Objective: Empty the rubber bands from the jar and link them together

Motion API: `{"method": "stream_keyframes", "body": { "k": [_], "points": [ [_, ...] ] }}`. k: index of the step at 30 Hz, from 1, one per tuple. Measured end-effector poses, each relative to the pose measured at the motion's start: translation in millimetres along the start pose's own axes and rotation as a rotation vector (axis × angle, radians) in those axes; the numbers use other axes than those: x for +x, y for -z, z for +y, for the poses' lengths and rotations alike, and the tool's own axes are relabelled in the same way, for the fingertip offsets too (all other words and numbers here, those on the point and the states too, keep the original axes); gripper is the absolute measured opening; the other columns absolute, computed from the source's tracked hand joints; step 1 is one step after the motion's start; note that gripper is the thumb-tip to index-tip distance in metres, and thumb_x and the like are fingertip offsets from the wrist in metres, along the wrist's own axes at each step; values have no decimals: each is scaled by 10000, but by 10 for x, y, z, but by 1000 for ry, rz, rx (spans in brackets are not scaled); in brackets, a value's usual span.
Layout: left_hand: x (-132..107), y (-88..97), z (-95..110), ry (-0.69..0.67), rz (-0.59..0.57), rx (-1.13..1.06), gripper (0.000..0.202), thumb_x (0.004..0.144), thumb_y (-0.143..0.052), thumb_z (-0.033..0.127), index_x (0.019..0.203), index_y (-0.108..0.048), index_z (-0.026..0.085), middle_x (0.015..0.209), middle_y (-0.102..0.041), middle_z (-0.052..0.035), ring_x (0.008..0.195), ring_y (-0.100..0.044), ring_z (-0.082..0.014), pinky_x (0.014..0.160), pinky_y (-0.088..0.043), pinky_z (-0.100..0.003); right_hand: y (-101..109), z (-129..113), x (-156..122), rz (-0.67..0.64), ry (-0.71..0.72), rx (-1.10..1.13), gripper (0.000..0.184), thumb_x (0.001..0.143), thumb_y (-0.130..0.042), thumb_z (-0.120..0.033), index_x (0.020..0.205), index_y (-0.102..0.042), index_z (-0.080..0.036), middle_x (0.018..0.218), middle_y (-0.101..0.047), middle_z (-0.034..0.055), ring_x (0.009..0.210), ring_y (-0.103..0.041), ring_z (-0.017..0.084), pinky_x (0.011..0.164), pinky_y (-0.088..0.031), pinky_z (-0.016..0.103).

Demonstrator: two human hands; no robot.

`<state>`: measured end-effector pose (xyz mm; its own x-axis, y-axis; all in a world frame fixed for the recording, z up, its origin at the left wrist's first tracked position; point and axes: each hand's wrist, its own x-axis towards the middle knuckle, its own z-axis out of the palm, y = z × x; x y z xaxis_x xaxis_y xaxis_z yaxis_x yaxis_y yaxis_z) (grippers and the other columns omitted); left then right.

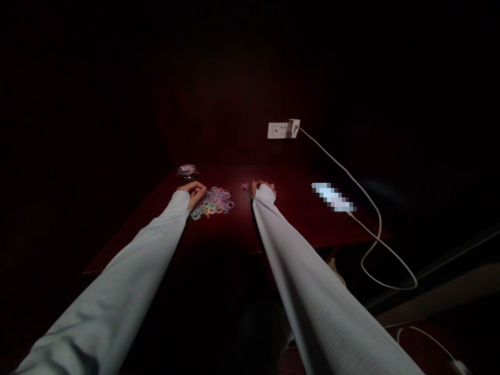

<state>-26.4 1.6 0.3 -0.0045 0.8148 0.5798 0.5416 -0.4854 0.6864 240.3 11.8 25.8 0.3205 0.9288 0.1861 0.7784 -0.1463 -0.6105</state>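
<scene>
A pile of small coloured elastic hair ties (219, 199), mostly purple, pink, green and yellow, lies on the dark red table. My left hand (192, 191) rests at the pile's left edge, thumb and forefinger tips together in a pinch; whatever is between them is too small to make out. To the right of the pile, my right hand (265, 189) is closed with its fingers curled, and its contents are hidden. Just left of it sits a small pink bunch (246, 186), perhaps also hair ties. Behind my left hand stands a clear jar (187, 172) with a pinkish top.
A lit phone (333, 197) lies on the table's right side. Its white cable (379, 224) hangs past the table edge and runs up to a charger (294, 127) in the wall socket (276, 130). The table's front edge (312, 247) is close, and the surroundings are very dark.
</scene>
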Motion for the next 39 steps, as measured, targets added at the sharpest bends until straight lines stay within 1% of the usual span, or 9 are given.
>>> {"method": "stream_keyframes", "body": {
  "k": [8,13,17,20,23,27,31,35,39],
  "points": [
    [35,86,4,-28,-38,198,294,765,-694,511,775,-727,219,670,-628,12,561,-471,-133,578,-354,-273,-25,14,-52,9,128,50,288,1035,-495,-295,967,-772,-249,1179,-743,55,1185,-551,264,977,-429,370],
    [53,187,63,99,102,354,287,808,-628,480,706,-665,215,688,-628,-10,654,-542,-173,666,-380,-305,-36,43,-209,29,520,-20,257,1045,-529,-327,1088,-767,-239,1173,-736,86,1180,-530,273,990,-400,378],
    [45,221,93,194,94,395,294,817,-602,484,705,-647,216,688,-625,-3,682,-564,-183,684,-391,-300,-48,-25,-355,-10,880,-176,276,1042,-534,-288,1204,-743,-211,1191,-734,108,1169,-527,283,1005,-376,395],
    [38,204,101,171,92,404,245,812,-593,437,706,-640,222,702,-627,-5,712,-584,-193,723,-400,-308,-31,-80,-428,-28,1024,-272,314,1047,-508,-273,1267,-718,-195,1223,-726,116,1174,-527,287,1013,-367,405],
    [46,187,69,143,48,407,210,813,-602,416,731,-627,225,752,-640,-14,760,-598,-207,770,-415,-323,0,-95,-451,13,1005,-338,337,1034,-499,-241,1298,-700,-177,1269,-712,138,1216,-519,304,1066,-347,439],
    [49,163,3,119,-34,460,205,814,-671,428,877,-697,235,932,-698,-50,950,-609,-268,870,-440,-362,9,-56,-432,19,827,-372,362,986,-520,-185,1299,-702,-167,1330,-692,153,1284,-497,329,1145,-287,492],
    [18,122,28,160,-18,537,211,870,-688,451,911,-761,258,1109,-722,-75,1106,-576,-333,963,-438,-428,-33,-11,-408,14,731,-345,354,981,-516,-217,1262,-725,-169,1315,-700,152,1305,-487,340,1157,-276,506],
    [-7,125,122,248,20,606,289,971,-568,438,850,-739,239,1109,-717,-94,1120,-582,-351,978,-432,-463,-61,5,-400,19,714,-323,362,979,-507,-232,1248,-741,-169,1297,-706,154,1297,-481,341,1158,-265,512],
    [4,180,189,308,20,659,358,997,-507,472,820,-706,233,1040,-730,-98,1081,-628,-339,916,-436,-421,-43,6,-385,-35,720,-313,383,965,-509,-188,1242,-769,-228,1302,-699,134,1296,-466,336,1146,-253,521]
  ]
}}
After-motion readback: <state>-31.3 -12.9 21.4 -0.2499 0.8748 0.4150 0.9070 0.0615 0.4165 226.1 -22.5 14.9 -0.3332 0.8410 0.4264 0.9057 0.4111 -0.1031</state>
